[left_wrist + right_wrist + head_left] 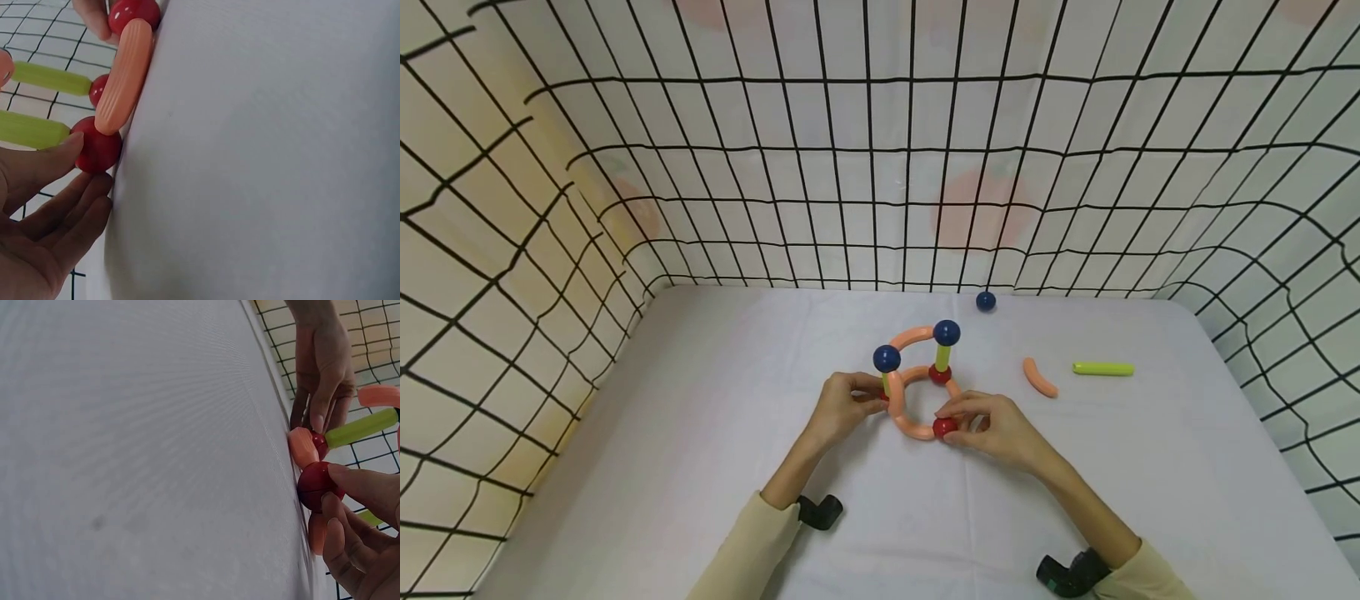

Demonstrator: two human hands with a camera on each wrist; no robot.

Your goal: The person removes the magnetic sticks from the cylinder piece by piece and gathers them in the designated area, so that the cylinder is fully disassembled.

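A toy structure of rods and balls stands on the white cloth. Its base is a ring of orange curved rods [913, 429] joined by red balls. Two upright green rods [943, 358] carry a blue ball [947, 332] and a second blue ball [887, 358]. An orange curved rod [913, 337] links these two; another [896, 393] reaches forward from the left blue ball. My left hand [844, 408] pinches the left red ball [99, 150], thumb on one side, fingers on the other. Between thumb and fingers my right hand [1000, 425] holds the front red ball [317, 486].
Right of the structure lie a loose orange curved rod [1039, 379] and a lime green straight rod [1103, 369]. One more blue ball [986, 301] sits at the table's back edge. Black wire mesh [910, 200] encloses the back and sides.
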